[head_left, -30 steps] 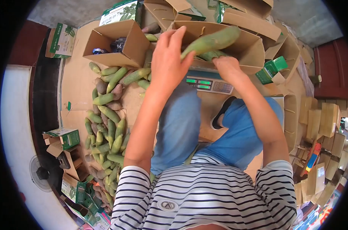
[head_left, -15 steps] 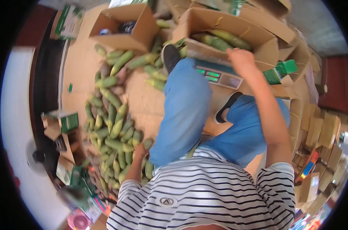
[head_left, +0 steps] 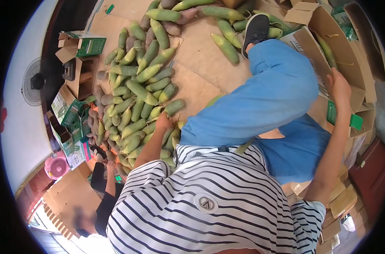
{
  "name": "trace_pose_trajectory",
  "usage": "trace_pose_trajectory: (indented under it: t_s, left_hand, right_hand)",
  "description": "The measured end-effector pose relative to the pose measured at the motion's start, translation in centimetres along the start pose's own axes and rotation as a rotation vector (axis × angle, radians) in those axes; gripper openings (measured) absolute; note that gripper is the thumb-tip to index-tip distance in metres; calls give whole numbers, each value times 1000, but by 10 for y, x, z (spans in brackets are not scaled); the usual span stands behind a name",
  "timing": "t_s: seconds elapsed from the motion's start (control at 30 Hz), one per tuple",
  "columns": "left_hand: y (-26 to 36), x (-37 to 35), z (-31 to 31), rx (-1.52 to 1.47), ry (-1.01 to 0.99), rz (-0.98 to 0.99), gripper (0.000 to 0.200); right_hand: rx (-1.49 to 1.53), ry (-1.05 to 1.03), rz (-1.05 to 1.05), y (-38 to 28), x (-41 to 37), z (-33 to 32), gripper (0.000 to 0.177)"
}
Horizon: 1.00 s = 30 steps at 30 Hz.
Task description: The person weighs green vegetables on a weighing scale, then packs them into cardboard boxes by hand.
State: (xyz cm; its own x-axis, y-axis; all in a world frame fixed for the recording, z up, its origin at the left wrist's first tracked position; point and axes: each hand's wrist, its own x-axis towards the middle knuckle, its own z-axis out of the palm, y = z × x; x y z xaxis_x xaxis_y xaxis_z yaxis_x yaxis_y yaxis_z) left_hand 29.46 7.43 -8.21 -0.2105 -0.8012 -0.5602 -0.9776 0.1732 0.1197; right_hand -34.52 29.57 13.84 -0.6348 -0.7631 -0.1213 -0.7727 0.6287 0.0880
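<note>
My left hand [head_left: 163,122] is closed round the lower end of a green radish [head_left: 174,107], at the right side of a large heap of green radishes [head_left: 141,92]. On the right, my right hand [head_left: 340,86] grips the near edge of an open cardboard carton [head_left: 354,75]. Inside that carton a long green radish [head_left: 326,51] shows beyond my fingers. The carton's lower interior is partly hidden by its wall. My bent knee and dark shoe lie between the heap and the carton.
A co-worker in dark clothes [head_left: 102,186] is at the lower left, beside reddish roots. Small green-and-white boxes [head_left: 91,46], a pink fan [head_left: 57,166] and a grey fan [head_left: 33,81] stand at the left. Loose radishes [head_left: 225,48] lie near my shoe [head_left: 256,31].
The view has swung left and down toward the heap, so the carton appears farther right and the scale is no longer visible. My left hand remains at a radish, my right at the carton.
</note>
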Motion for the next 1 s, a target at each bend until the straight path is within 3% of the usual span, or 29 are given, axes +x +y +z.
trace_pose_trajectory:
  t_s: [0.07, 0.2, 0.23, 0.3, 0.4, 0.53, 0.57, 0.63, 0.73, 0.8, 1.0]
  left_hand:
    - [8, 19, -29, -147, 161, 12, 38]
    - [-57, 90, -16, -453, 380, -491, 52]
    - [-76, 107, -9, -581, 404, -517, 54]
    - [-101, 131, 8, -840, 442, -567, 56]
    - [-38, 109, -36, -1006, 257, -797, 59]
    - [-67, 129, -4, -1257, 185, -826, 53]
    - [-61, 129, -5, -1273, 253, -840, 43]
    - [-62, 132, -1, -1330, 186, -842, 31]
    - [-53, 134, -3, -1347, 128, -749, 36]
    - [-51, 141, -6, -1354, 57, -756, 43]
    - [-23, 154, -15, -1718, 178, -711, 53]
  right_hand:
    - [3, -10, 12, 0, 1, 1, 32]
    - [-5, -29, 43, -3, 1, 0, 33]
    - [-10, -32, 49, -4, 1, -1, 33]
    - [4, -27, 63, -7, 0, -1, 33]
    - [2, -20, 45, -6, 2, 1, 34]
    - [36, -27, 39, -9, -1, -2, 33]
    - [72, 59, -2, -8, -5, 2, 30]
    - [107, 91, -19, -12, -7, 0, 22]
    - [103, -37, 84, -17, -6, -9, 29]
    - [118, 17, 52, -15, -6, -5, 23]
    - [119, 51, 44, -11, -6, -2, 19]
